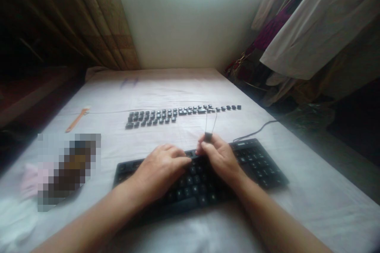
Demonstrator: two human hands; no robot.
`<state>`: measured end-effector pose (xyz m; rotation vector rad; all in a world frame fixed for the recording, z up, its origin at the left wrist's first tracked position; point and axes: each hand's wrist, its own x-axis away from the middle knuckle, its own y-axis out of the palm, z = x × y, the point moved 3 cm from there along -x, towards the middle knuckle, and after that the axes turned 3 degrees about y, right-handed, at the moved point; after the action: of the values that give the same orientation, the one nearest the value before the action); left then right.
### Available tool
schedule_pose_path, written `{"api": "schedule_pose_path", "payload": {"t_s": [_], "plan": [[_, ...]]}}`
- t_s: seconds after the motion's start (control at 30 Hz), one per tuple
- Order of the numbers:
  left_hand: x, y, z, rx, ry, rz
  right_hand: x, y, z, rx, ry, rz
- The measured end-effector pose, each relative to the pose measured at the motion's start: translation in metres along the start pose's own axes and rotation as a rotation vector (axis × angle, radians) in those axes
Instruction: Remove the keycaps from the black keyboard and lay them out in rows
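Observation:
A black keyboard (192,189) lies at a slant on the cloth-covered surface in front of me, and some of its keys show between my arms. My left hand (164,164) is on the keyboard's back edge, thumb over the top and fingers curled; the fingertips are partly hidden. In my right hand (218,154), above the keyboard's back part, is a wire keycap puller (208,137). Thumb and fingers pinch its black handle, and its two thin wires point away from me. Beyond the hands lie rows of loose black keycaps (152,118).
A pale sheet (103,99) covers the surface. An orange-handled brush-like item (77,119) lies at the left, behind a blurred-out patch (69,170). The keyboard cable (258,128) runs off the right edge. Curtains (118,27) and hanging clothes (299,39) flank the wall.

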<state>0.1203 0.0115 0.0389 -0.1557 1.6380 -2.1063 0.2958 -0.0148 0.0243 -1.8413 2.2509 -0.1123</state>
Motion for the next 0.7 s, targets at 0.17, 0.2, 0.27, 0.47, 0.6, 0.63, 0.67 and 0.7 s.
{"api": "schedule_pose_path", "payload": {"t_s": [0.17,0.2,0.27,0.47,0.6,0.63,0.67,0.7], "plan": [[0.0000,-0.0001,-0.0048,0.019,0.008,0.009,0.0007,-0.0003,-0.0010,0.024,-0.006,-0.029],[0.0010,-0.0001,-0.0054,0.026,0.000,0.014,0.0010,-0.0004,-0.0014,0.045,-0.013,-0.030],[0.0031,0.0002,-0.0064,0.034,-0.025,0.022,0.0013,-0.0006,-0.0029,0.092,-0.044,-0.024],[0.0068,0.0027,-0.0074,0.079,-0.042,0.033,0.0017,0.0023,-0.0075,0.167,-0.134,-0.049],[0.0060,0.0050,-0.0083,0.108,-0.047,0.050,0.0032,0.0036,-0.0033,0.121,-0.099,-0.070],[0.0062,0.0052,-0.0087,0.112,-0.045,0.058,0.0036,0.0039,-0.0019,0.105,-0.095,-0.082],[0.0065,0.0053,-0.0090,0.118,-0.042,0.064,0.0039,0.0041,-0.0011,0.097,-0.105,-0.093],[0.0072,0.0051,-0.0095,0.130,-0.041,0.070,0.0042,0.0042,-0.0011,0.099,-0.131,-0.102]]}}
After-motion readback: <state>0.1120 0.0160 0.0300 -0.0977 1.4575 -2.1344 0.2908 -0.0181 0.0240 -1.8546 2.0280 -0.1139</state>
